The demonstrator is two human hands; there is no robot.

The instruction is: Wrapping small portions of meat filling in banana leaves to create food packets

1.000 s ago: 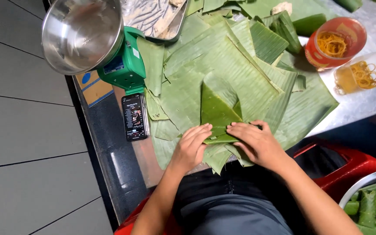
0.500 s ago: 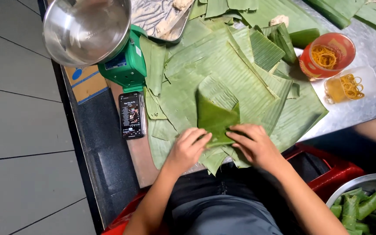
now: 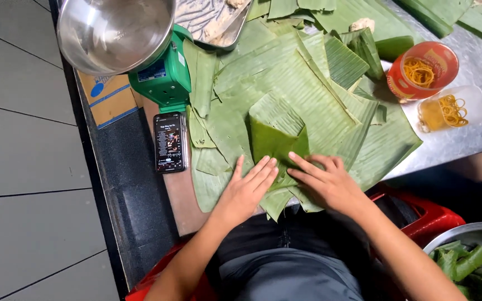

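Hands lie flat and open near the middle of the view, pressing a folded banana-leaf packet [image 3: 274, 146] against the table. The left hand [image 3: 250, 187] sits at about seven o'clock from the packet, fingers spread and extended, fingertips on its lower edge. The right hand [image 3: 326, 181] sits at about five o'clock, fingers pointing toward the left hand, their tips touching the same fold. Neither hand grips; both hold the leaf down with flat palms.

The packet stands at the near edge of a pile of loose banana leaves [image 3: 308, 78] that covers the table [image 3: 475, 134]. To crease it well, I judge that even pressure along the fold, working with the leaf's ribs, would help avoid tearing.

At nine o'clock lies a phone [image 3: 170, 142]. At eleven o'clock, a green scale [image 3: 163, 78] carries a steel bowl [image 3: 112, 30]. At two o'clock sit a red tub [image 3: 422, 69] and a clear tub [image 3: 450, 108] of rubber bands.
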